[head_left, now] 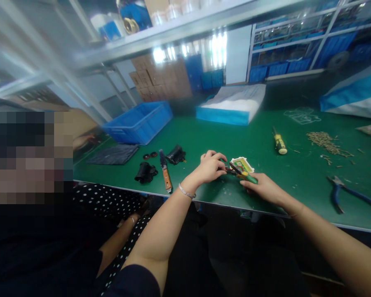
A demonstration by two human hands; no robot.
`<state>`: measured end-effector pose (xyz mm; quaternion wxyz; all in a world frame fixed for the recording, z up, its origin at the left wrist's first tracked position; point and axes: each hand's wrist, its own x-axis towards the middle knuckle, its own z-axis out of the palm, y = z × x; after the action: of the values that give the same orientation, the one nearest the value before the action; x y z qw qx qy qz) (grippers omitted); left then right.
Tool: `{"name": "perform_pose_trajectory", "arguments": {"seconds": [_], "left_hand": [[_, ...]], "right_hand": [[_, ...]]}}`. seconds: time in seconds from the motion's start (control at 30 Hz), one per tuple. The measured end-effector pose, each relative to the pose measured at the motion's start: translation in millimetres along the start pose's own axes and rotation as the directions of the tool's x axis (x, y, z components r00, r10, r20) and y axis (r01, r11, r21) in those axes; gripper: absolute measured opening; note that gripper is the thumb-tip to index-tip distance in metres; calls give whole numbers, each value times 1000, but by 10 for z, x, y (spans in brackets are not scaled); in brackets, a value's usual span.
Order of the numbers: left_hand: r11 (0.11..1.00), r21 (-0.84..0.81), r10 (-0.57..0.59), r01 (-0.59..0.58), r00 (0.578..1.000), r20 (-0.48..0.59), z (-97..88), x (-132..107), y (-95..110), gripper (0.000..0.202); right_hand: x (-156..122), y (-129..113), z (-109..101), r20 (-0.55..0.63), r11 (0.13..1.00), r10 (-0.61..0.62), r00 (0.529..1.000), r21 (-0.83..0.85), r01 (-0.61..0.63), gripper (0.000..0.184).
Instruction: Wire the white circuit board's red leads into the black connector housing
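Note:
My right hand [259, 185] is closed around pliers [250, 177] with green and yellow handles, their jaws pointing left. Close to the jaws, my left hand [212, 167] has its thumb and fingers drawn together on something small and dark that I cannot make out. Just behind the jaws lies a small pale-rimmed housing [250, 166] with a yellow-green inside, partly covered by the pliers. Whether the jaws grip anything is too small to tell.
Left on the green bench are a wooden-handled knife [166, 178], black moulded parts [145, 172], a black bag [114, 154] and a blue bin [132, 131]. Right lie a screwdriver [279, 144], scattered screws [324, 141] and blue-handled pliers [336, 196]. A co-worker [43, 243] sits at left.

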<state>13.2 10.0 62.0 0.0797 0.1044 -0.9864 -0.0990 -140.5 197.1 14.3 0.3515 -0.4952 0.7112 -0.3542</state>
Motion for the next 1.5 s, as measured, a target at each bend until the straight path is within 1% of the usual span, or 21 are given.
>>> {"name": "perform_pose_trajectory", "arguments": {"seconds": [0.03,0.1,0.17,0.2,0.27,0.37,0.43,0.47,0.53,0.6,0.7,0.73,0.8,0.87,0.93,1.0,1.07,1.17,1.3,1.4,1.5], "left_hand": [[1000,6,-3,3,1000,-4,6,2,-3,11],[1000,9,2,-2,1000,-19,18,9,-5,7],[1000,-3,11,-11,999,-36,27,18,-2,11],[1000,-12,10,-10,999,-44,30,22,0,18],[1000,-31,-5,3,998,-69,33,27,0,35],[999,-44,-11,6,994,-113,34,23,-8,59],[999,-32,17,-21,991,-131,38,16,-17,74],[999,-24,31,-34,990,-138,42,11,-23,80],[999,-14,42,-45,988,-150,58,2,-43,89],[1000,-9,19,-21,986,-163,83,-6,-82,93],[1000,-16,-26,24,981,-194,119,-18,-186,91],[1000,-20,-27,24,978,-207,127,-21,-229,89],[1000,-24,-7,1,972,-233,133,-26,-309,87],[1000,-21,12,-18,969,-248,128,-27,-367,85],[999,-37,15,-24,971,-238,117,-23,-396,81],[996,-81,16,-34,976,-216,107,-21,-412,75],[988,-146,13,-43,980,-200,101,-27,-435,70],[974,-227,-35,-12,979,-202,97,-55,-514,67],[964,-265,-98,33,967,-234,91,-103,-657,64],[960,-279,-107,37,965,-238,82,-112,-727,64],[955,-294,-96,30,972,-214,77,-95,-748,66]], "right_hand": [[-29,18,-15,-18,1000,-12,1000,12,12,47],[-92,72,-67,-104,998,-63,993,-25,61,53],[-146,163,-152,-233,987,-105,967,-144,72,58],[-168,227,-203,-299,972,-109,948,-231,39,61],[-202,383,-309,-411,902,-94,907,-420,-97,63],[-247,624,-424,-500,720,-123,857,-640,-269,62],[-276,731,-448,-526,620,-165,834,-713,-328,59],[-286,755,-444,-540,588,-183,821,-730,-349,56],[-287,734,-410,-563,577,-229,794,-736,-355,52],[-251,624,-344,-540,639,-305,784,-727,-253,48],[-110,351,-177,-439,734,-438,784,-679,30,46],[-40,258,-104,-403,744,-466,788,-661,101,47],[127,106,53,-349,743,-481,804,-649,163,49],[308,26,200,-308,730,-465,830,-665,162,55],[464,12,311,-294,710,-443,847,-691,132,56],[555,31,372,-298,691,-430,852,-717,98,47],[553,54,383,-303,664,-425,853,-745,66,37],[382,92,324,-310,592,-407,859,-806,-11,32],[-16,239,158,-362,509,-365,858,-849,-142,32],[-289,404,39,-362,497,-350,864,-853,-157,33],[-426,528,-18,-345,500,-363,865,-856,-132,34]]}}
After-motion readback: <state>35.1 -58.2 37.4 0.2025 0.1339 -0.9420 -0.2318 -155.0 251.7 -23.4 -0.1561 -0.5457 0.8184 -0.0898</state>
